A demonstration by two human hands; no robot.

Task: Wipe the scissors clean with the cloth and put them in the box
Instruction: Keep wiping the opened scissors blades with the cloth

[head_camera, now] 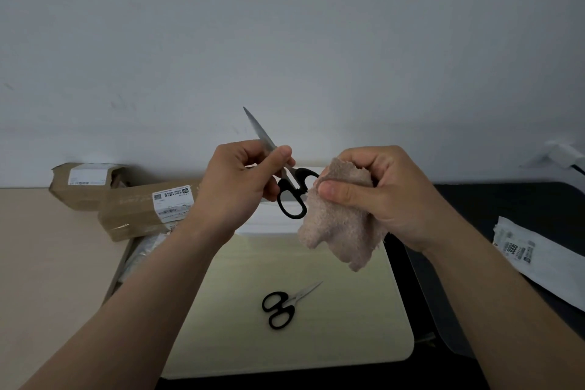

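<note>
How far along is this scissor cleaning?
Nothing looks finished yet. In hand: the left hand holds the large scissors by the blades, tip up, while the right hand grips the cloth by the handles. Left: the small scissors lie untouched on the mat, and neither pair is boxed.

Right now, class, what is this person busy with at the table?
A person is holding up a large pair of black-handled scissors in the left hand, gripped by the blade with the point up. The right hand holds a bunched beige cloth right beside the handles. A smaller pair of scissors lies untouched on the pale mat below. Neither pair is in a box yet.
</note>
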